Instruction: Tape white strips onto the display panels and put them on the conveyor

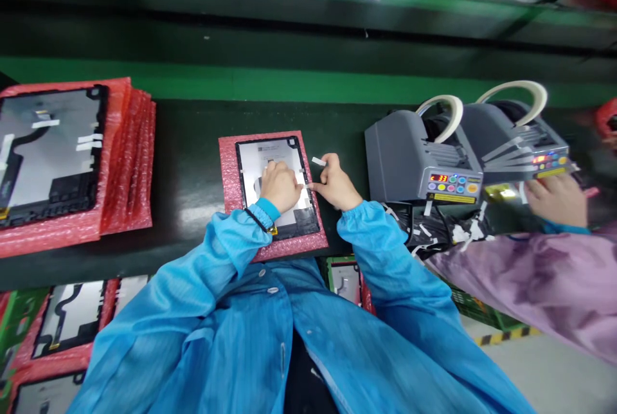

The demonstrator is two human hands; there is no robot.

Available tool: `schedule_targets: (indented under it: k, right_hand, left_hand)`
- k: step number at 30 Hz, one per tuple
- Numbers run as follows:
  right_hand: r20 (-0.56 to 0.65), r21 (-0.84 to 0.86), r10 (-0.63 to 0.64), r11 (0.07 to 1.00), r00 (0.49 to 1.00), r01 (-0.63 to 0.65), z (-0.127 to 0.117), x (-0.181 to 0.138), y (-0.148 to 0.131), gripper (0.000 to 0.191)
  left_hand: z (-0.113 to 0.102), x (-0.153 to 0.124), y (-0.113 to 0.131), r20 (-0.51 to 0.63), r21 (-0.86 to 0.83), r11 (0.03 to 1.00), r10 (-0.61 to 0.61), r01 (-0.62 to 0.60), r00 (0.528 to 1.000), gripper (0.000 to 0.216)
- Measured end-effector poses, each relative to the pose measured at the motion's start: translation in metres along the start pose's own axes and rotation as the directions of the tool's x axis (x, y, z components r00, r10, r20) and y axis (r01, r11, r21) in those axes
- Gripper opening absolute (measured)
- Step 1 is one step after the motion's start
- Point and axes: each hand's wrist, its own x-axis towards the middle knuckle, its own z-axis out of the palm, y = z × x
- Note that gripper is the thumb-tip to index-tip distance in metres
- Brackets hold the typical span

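Observation:
A tablet screen panel point(284, 224) with a silver back and black frame lies on a pink bubble-wrap sheet point(231, 176) in front of me. My left hand point(279, 187) rests over the panel, fingers bent and pinched at its right edge. A small white tape piece point(305, 187) shows between those fingertips and a fingertip of my right hand point(339, 184), which reaches in from the right. A separate white tape strip point(319, 161) sticks out from the upper fingers of my right hand. The palm-side fingers of my left hand are partly hidden.
Stacked bubble-wrap sheets point(137, 163) bear another panel point(53, 144) at left. Two grey tape dispensers point(398, 160) stand at right, the nearer reading 33. A co-worker's hand point(556, 198) is by the farther one. Crates with panels point(72, 314) sit below the dark bench point(193, 118).

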Motion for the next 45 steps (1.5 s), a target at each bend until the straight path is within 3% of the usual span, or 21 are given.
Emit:
schedule_targets:
  k: [3,6,11,15,19,24,29,33,38,45]
  right_hand:
    - [0.029,-0.026,0.001,1.0,1.0,-0.001,-0.013,0.007,0.005,0.046]
    - [0.092,0.158,-0.078,0.985,0.993,0.063,-0.022,0.006,0.007,0.033]
    - [0.201,0.355,-0.238,0.922,0.95,0.156,-0.021,-0.009,-0.01,0.044]
    - [0.238,0.368,-0.258,0.916,0.937,0.159,-0.018,-0.015,-0.022,0.048]
    - [0.22,0.312,-0.241,0.936,0.945,0.166,-0.019,-0.013,-0.017,0.048]
    - [0.047,0.23,-0.159,0.962,0.986,0.144,-0.018,-0.009,-0.007,0.035]
    - [0.004,0.102,-0.25,0.963,0.968,0.248,-0.009,-0.002,-0.004,0.015]
    - [-0.037,-0.08,-0.319,0.946,0.947,0.315,0.002,0.006,0.002,0.012]
    - [-0.087,-0.234,-0.318,0.928,0.944,0.291,0.016,0.01,0.01,0.01]
    - [-0.105,-0.296,-0.314,0.916,0.944,0.272,0.021,0.007,0.011,0.01]
  left_hand:
    - [-0.004,0.002,-0.005,-0.024,-0.005,0.999,-0.032,0.032,0.999,0.011]
    - [-0.013,0.008,-0.014,-0.066,-0.092,0.995,-0.036,0.03,0.997,0.005]
    - [-0.024,0.015,-0.019,-0.055,-0.241,0.952,0.181,-0.189,0.982,0.014]
    - [-0.024,0.016,-0.017,-0.025,-0.248,0.939,0.238,-0.236,0.971,0.016]
    - [-0.021,0.016,-0.017,0.02,-0.219,0.956,0.206,-0.197,0.978,0.016]
    - [-0.017,0.017,-0.018,0.031,-0.202,0.974,0.112,-0.104,0.993,0.02]
    - [-0.012,0.016,-0.015,0.028,-0.184,0.981,0.075,-0.069,0.997,0.024]
    - [-0.006,0.011,-0.008,-0.015,-0.078,0.997,-0.004,0.003,1.0,0.027]
    - [0.004,0.008,-0.004,-0.045,0.038,0.999,-0.009,0.011,0.999,0.027]
    - [0.006,0.005,-0.003,-0.042,0.065,0.998,0.0,0.002,0.999,0.025]
